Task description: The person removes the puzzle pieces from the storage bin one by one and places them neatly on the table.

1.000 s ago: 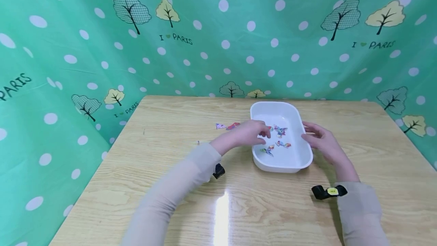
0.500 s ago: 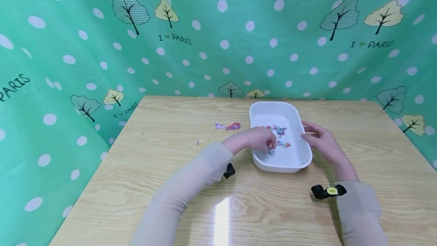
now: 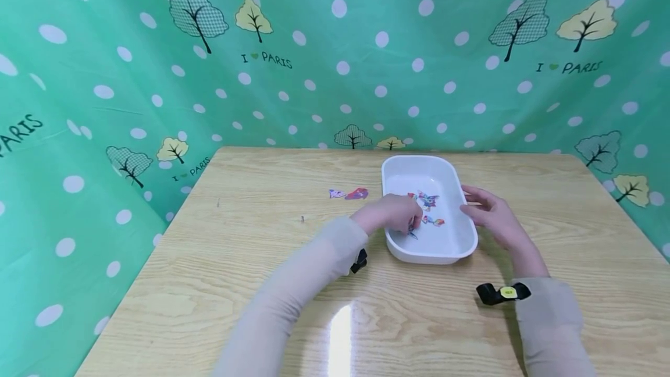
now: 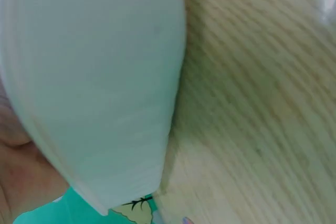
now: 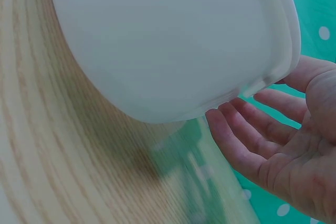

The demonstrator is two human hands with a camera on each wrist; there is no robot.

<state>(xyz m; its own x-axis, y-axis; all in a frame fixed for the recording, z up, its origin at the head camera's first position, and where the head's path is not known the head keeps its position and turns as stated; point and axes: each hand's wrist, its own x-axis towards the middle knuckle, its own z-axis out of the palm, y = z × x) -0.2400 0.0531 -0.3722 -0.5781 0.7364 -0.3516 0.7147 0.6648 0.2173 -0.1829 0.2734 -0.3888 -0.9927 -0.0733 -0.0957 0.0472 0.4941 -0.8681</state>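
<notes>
A white plastic tub (image 3: 451,241) stands on the wooden table, with several small, flat, colourful cutouts in it. Some lie in a cluster (image 3: 428,199) towards the far end, and one bird-like cutout (image 3: 433,221) lies apart. My left hand (image 3: 399,214) reaches over the tub's left side, its curled fingers down on another bird-like cutout (image 3: 413,235); the fingertips are mostly hidden. At the right side, my right hand (image 3: 489,211) holds the tub's rim, thumb at the edge and fingers (image 5: 247,129) against the outer wall. The tub's wall (image 4: 100,87) covers most of the left wrist view.
Left of the tub, a purple fish-like cutout (image 3: 337,193) and a red-and-purple cutout (image 3: 357,194) lie on the table (image 3: 251,260). A tiny piece (image 3: 302,219) lies nearer. Behind the table hangs a green dotted curtain (image 3: 314,34).
My left hand has lowered into the tub and closed its fingers over the near-left cutout. The arm has shifted right. My right hand stays at the rim.
</notes>
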